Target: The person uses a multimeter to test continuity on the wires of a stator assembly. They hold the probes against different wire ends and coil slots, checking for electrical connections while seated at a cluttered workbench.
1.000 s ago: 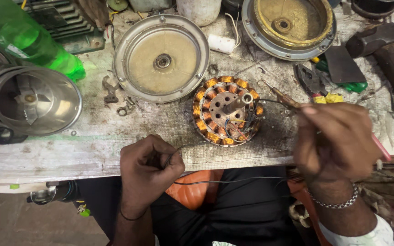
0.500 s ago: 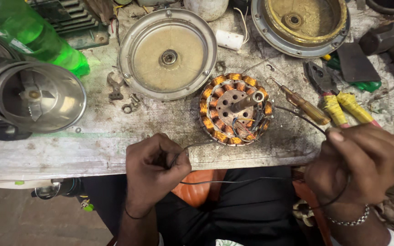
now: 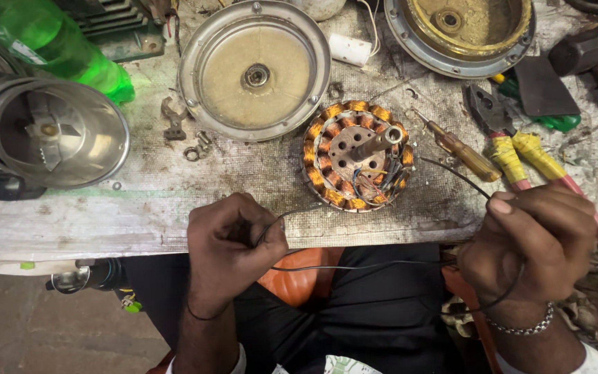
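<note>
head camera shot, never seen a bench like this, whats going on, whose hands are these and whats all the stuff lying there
The camera sits on the person's head and looks down at their own two hands over a worn workbench. The left hand and the right hand each grip a thin dark wire that runs between them, and a strand leads up to a round motor core wound with copper coils. Behind it lie two round metal covers. To the right are a screwdriver and yellow-handled pliers. To the left are a steel jar and a green bottle.
</note>
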### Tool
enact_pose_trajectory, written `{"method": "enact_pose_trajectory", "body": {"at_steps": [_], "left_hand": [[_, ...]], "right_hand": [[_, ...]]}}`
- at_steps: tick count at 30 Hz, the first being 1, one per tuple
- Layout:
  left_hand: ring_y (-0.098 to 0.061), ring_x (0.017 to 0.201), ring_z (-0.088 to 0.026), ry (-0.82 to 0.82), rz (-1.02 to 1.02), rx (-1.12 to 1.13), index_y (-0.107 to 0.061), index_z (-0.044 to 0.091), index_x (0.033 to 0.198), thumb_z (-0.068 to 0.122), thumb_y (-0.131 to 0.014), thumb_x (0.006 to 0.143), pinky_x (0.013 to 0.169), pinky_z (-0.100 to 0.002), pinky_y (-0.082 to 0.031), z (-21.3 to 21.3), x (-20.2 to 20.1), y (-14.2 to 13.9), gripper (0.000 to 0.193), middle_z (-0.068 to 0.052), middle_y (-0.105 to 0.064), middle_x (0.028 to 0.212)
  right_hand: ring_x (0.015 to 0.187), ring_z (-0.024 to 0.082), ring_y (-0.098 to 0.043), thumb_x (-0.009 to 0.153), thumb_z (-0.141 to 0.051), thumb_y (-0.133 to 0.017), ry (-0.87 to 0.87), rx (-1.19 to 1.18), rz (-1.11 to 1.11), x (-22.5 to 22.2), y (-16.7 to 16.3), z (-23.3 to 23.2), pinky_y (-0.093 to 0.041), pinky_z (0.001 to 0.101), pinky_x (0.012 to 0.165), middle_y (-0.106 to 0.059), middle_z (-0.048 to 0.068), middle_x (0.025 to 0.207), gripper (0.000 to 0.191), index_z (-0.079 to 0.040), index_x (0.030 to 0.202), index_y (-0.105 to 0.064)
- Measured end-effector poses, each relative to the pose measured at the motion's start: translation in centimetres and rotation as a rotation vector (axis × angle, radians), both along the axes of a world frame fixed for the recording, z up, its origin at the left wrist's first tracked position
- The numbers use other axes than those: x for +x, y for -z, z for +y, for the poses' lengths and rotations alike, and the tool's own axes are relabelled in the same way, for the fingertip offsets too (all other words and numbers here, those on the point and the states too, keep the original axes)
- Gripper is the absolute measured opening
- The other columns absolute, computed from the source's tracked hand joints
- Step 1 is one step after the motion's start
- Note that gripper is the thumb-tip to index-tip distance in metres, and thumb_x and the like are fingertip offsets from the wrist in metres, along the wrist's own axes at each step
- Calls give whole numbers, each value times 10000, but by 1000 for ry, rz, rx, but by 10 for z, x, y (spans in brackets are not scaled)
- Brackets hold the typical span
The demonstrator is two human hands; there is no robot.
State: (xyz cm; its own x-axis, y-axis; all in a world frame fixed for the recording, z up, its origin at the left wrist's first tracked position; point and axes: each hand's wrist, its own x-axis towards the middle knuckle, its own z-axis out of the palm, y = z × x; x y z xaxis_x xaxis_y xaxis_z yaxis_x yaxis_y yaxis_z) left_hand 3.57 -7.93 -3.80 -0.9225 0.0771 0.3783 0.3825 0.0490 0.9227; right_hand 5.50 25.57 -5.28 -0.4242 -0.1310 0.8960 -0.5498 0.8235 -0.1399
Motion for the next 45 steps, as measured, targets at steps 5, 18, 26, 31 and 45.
{"method": "enact_pose_trajectory", "body": {"at_steps": [5, 18, 26, 31, 45], "left_hand": [[-505, 646, -3, 21, -22, 34, -558, 6, 777, -148, -737, 789, 565, -201, -451, -1, 1, 0, 236, 1, -594, 715], [-488, 601, -15, -65, 53, -33, -592, 0, 786, -144, -723, 791, 533, -203, -378, -3, 3, -1, 195, -11, -595, 698], [-552, 678, -62, -196, 96, 213, -577, -16, 878, -115, -703, 868, 634, -215, -448, -4, 10, 4, 161, -110, -679, 838], [-557, 643, -69, -199, 175, 81, -591, -26, 882, -106, -742, 862, 591, -205, -421, -4, 11, 4, 172, -114, -672, 810], [-600, 624, -61, -128, 277, -200, -691, -3, 938, -29, -823, 860, 531, -204, -415, 20, 8, -13, 156, -85, -732, 867]], "right_hand": [[942, 214, -587, 1098, 84, -700, 17, 76, -105, 9, -8, -2, -474, 318, 792, -575, 90, 1079, 196, -49, 1232, -648], [947, 221, -604, 1079, 35, -748, 22, 90, -103, 7, -6, -2, -508, 331, 812, -618, 89, 1059, 210, -73, 1248, -684], [953, 255, -631, 1025, 52, -726, -28, 105, -97, 11, -11, -1, -538, 358, 829, -660, 114, 1068, 208, -45, 1203, -679], [917, 276, -640, 986, 83, -695, -83, 19, -25, 12, -1, 0, -542, 363, 794, -646, 135, 1063, 213, -17, 1164, -635], [754, 254, -706, 996, -17, -560, -440, 12, 104, -12, 4, 22, -603, 387, 684, -627, 156, 911, 51, 9, 1039, -572]]}}
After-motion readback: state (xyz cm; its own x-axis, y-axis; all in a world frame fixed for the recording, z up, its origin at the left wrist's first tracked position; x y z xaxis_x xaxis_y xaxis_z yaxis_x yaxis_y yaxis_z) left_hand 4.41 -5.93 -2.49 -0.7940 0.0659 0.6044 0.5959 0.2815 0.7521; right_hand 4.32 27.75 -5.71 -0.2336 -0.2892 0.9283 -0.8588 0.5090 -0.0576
